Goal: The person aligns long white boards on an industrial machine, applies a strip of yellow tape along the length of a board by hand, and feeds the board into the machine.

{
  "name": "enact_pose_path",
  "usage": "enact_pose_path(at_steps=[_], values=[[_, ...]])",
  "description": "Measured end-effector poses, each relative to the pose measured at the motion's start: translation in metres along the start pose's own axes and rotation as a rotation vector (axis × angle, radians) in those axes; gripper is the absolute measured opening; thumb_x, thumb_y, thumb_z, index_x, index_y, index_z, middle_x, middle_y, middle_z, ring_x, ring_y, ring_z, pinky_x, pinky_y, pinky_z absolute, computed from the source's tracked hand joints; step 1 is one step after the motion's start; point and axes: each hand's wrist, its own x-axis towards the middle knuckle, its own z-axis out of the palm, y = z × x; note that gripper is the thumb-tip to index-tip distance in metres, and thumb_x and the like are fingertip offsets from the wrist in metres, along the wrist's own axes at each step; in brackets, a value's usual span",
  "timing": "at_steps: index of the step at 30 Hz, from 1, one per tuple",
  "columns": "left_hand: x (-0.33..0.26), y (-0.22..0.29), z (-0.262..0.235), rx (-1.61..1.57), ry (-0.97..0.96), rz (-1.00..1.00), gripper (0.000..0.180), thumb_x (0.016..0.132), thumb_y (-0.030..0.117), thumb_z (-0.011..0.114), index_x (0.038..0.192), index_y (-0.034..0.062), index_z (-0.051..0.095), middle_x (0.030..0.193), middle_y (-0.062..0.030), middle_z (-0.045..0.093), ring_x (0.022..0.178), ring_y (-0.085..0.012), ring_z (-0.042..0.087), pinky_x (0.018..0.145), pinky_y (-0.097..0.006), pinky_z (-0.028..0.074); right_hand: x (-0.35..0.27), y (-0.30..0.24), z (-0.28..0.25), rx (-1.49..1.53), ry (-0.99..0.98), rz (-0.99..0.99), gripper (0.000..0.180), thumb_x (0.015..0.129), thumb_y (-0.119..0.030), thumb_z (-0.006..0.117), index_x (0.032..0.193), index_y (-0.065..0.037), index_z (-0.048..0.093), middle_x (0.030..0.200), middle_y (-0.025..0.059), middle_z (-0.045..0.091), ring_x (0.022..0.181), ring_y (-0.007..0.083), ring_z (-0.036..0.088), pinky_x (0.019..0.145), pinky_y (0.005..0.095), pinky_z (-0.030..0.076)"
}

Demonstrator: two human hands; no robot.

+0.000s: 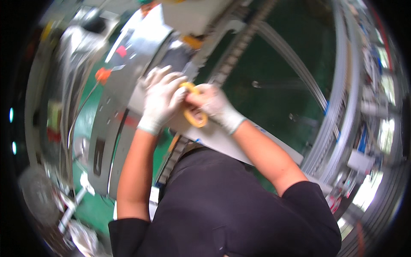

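A thin yellow ring, like a roll of tape (198, 122), is in my right hand (215, 107). The fingers of that hand are closed round it, and some of them seem to pass through the ring. My left hand (161, 99) is right beside it, fingers spread and thumb pointing at the ring's upper edge. I cannot tell whether the left thumb touches it. Both hands wear whitish gloves; bare skin shows at the right thumb. Beneath the hands lies a pale flat panel (222, 143).
Silver metal rails (338, 115) curve along the right. A grey metal sheet or cover (102, 155) with a slot stands to the left. An orange piece (102, 75) with a cable lies over the green floor (92, 214). Clear plastic sheeting (75, 55) hangs at the far left.
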Motion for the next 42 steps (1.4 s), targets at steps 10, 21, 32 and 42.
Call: enact_pose_path(at_steps=[10, 21, 32, 42], values=[[0.001, -0.022, 0.015, -0.058, -0.098, 0.054, 0.047, 0.111, 0.039, 0.046, 0.125, 0.0039, 0.074, 0.131, -0.0147, 0.07, 0.135, -0.0373, 0.053, 0.123, -0.05, 0.029, -0.011, -0.016, 0.005, -0.304, 0.223, -0.003, 0.049, 0.083, -0.049, 0.078, 0.094, -0.001, 0.079, 0.085, 0.0217, 0.077, 0.078, 0.0341, 0.076, 0.075, 0.041, 0.058], [-0.006, -0.031, 0.008, -0.071, -0.163, -0.027, 0.037, 0.102, 0.03, 0.064, 0.122, 0.0009, 0.075, 0.135, -0.0149, 0.069, 0.139, -0.0373, 0.052, 0.123, -0.049, 0.032, -0.011, -0.008, 0.01, -0.056, 0.096, -0.118, 0.037, 0.085, -0.02, 0.079, 0.117, -0.005, 0.066, 0.093, 0.0065, 0.075, 0.084, 0.0185, 0.072, 0.077, 0.0352, 0.058], [0.001, -0.003, 0.017, 0.111, 0.068, -0.04, 0.028, 0.089, 0.029, 0.071, 0.104, 0.0077, 0.08, 0.114, -0.0081, 0.078, 0.125, -0.0337, 0.062, 0.115, -0.049, 0.038, -0.043, -0.016, 0.012, 0.077, -0.013, -0.282, 0.074, 0.086, -0.032, 0.081, 0.148, -0.004, 0.051, 0.119, 0.0189, 0.072, 0.106, 0.034, 0.071, 0.097, 0.0391, 0.054], [-0.001, 0.001, 0.017, 0.14, 0.088, -0.047, 0.03, 0.09, 0.043, 0.075, 0.1, 0.0154, 0.082, 0.112, -0.0048, 0.078, 0.126, -0.0318, 0.062, 0.115, -0.049, 0.036, -0.05, -0.013, -0.033, -0.504, 0.529, -0.847, 0.052, 0.077, -0.002, 0.075, 0.129, -0.008, 0.072, 0.103, 0.016, 0.075, 0.091, 0.0374, 0.069, 0.085, 0.0475, 0.054]])
